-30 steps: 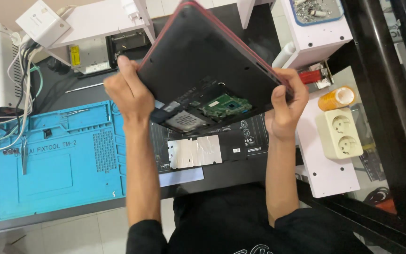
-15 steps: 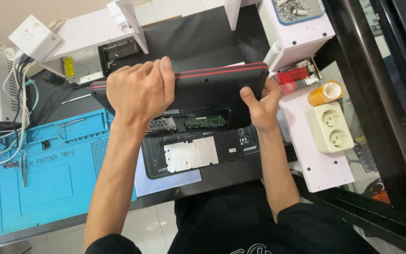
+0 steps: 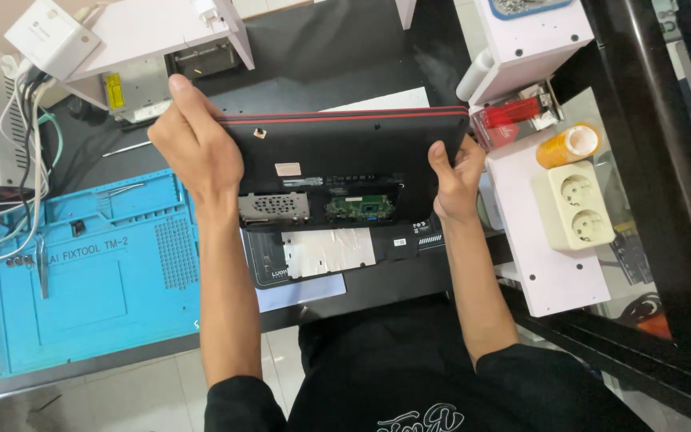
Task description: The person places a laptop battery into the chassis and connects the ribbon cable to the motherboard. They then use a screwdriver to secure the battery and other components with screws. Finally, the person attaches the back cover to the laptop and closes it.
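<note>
The opened black laptop (image 3: 345, 172), red along its edge, is lying bottom-up over the dark desk (image 3: 321, 56), with one green circuit board (image 3: 360, 209) and one perforated metal plate (image 3: 273, 206) showing in its open bay. The left hand (image 3: 195, 148) is gripping its left end, fingers curled over the far edge; the right hand (image 3: 456, 178) is clasping the right end. A silvery panel (image 3: 325, 252) is sitting just below, possibly a separate cover. One blue repair mat (image 3: 93, 272) is lying to the left, partly cut off. One double wall socket (image 3: 584, 206) and one orange tape roll (image 3: 569, 145) are resting on the white shelf (image 3: 541, 272) to the right.
</note>
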